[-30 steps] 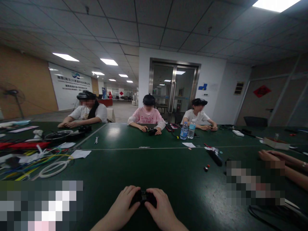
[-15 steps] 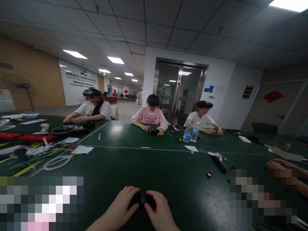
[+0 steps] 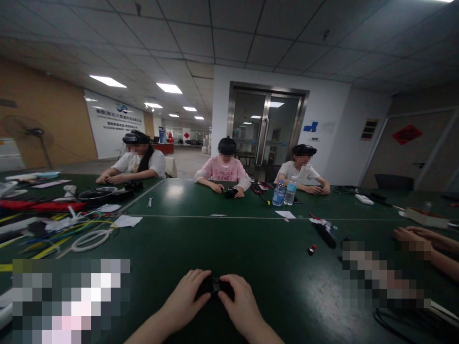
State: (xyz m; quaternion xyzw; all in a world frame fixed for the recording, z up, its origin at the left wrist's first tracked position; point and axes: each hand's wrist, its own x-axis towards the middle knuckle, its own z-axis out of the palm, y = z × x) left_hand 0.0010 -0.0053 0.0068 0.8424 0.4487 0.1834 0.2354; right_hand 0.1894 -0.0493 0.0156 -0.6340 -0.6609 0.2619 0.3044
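Cable coil (image 3: pixel 91 240): white, lying toward the left edge of the counter (image 3: pixel 154 253).
Left hand (image 3: pixel 187 297): reaches in from the near edge, back up, fingers bent over the far side and thumb along the near side, pinching the left end of the black object.
Black object (image 3: pixel 215 285): small, dark, with a squarish, slightly shinier middle; its ends are covered by fingers. It sits between the hands, by the middle of the near edge; whether it touches the counter cannot be told.
Right hand (image 3: pixel 241 300): mirrors that pose, pinching the right end.
Bottles (image 3: pixel 278 194): two, clear, upright, beyond the seam.
Red-and-black piece (image 3: pixel 311 250): right of the hands, well apart.
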